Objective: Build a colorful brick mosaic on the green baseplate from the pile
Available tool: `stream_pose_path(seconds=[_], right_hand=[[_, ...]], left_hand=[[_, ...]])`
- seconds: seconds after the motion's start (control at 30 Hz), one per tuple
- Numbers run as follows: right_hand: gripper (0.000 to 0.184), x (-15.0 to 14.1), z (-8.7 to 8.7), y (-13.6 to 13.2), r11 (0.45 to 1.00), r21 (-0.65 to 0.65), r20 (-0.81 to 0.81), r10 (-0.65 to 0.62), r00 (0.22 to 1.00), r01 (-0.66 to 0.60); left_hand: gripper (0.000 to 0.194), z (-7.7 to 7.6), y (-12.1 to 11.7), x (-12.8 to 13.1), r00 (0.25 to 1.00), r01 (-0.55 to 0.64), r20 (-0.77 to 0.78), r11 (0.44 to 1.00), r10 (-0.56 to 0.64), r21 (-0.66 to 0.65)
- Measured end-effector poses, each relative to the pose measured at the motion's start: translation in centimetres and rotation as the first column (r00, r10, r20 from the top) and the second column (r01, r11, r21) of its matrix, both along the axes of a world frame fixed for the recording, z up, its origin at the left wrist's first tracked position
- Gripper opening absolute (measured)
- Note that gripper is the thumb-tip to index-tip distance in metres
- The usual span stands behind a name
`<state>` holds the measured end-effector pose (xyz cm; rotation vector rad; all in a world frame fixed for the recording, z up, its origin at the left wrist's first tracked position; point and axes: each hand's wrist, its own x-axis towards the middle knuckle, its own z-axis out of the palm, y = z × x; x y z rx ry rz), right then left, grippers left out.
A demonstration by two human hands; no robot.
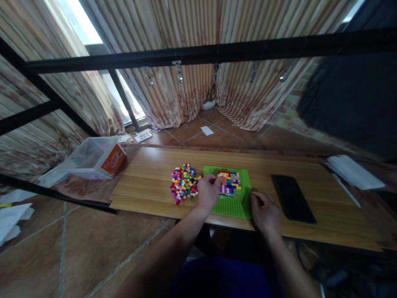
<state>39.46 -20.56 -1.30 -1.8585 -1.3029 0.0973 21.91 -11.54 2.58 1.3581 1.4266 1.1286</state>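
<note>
A green studded baseplate (231,209) lies on the table before me, with a block of mixed-colour toy bricks (229,182) built on its upper middle. My left hand (208,191) reaches over the plate's left side, thumb and fingers pinched at the left edge of the built bricks. Whatever is between those fingertips is too small to make out. Curled at the plate's right edge, my right hand (266,212) grips it there with thumb and forefinger. Left of the plate a loose pile of small colourful bricks (184,184) is spread, its right side partly behind my left hand.
A black phone or tablet (293,198) lies right of my right hand. At the table's (145,178) left end stands a clear plastic bin (94,159) with an orange label. White items (355,170) lie at the far right. A black metal bar (198,56) crosses ahead, before striped curtains.
</note>
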Motion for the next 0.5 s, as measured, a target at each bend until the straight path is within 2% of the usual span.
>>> stream_pose_path(seconds=[0.17, 0.33, 0.43, 0.5], right_hand=[[0.039, 0.2, -0.1, -0.1, 1.0, -0.018, 0.008, 0.017, 1.0, -0.016], [0.039, 0.3, -0.1, -0.2, 1.0, -0.023, 0.019, 0.005, 1.0, -0.005], [0.039, 0.4, -0.2, -0.2, 1.0, -0.013, 0.025, 0.01, 1.0, -0.01], [0.04, 0.4, -0.3, -0.1, 1.0, -0.014, 0.034, 0.011, 0.999, -0.011]], left_hand=[[0.018, 0.1, -0.5, -1.0, 0.998, 0.046, 0.042, 0.998, -0.048, 0.041], [0.012, -0.2, -0.6, -4.1, 0.999, 0.042, -0.014, 0.993, -0.04, 0.111], [0.015, -0.5, 0.4, -6.9, 0.995, -0.003, -0.101, 0.991, 0.016, 0.132], [0.019, -0.3, 1.3, -8.7, 0.968, -0.057, -0.234, 0.988, 0.089, 0.143]])
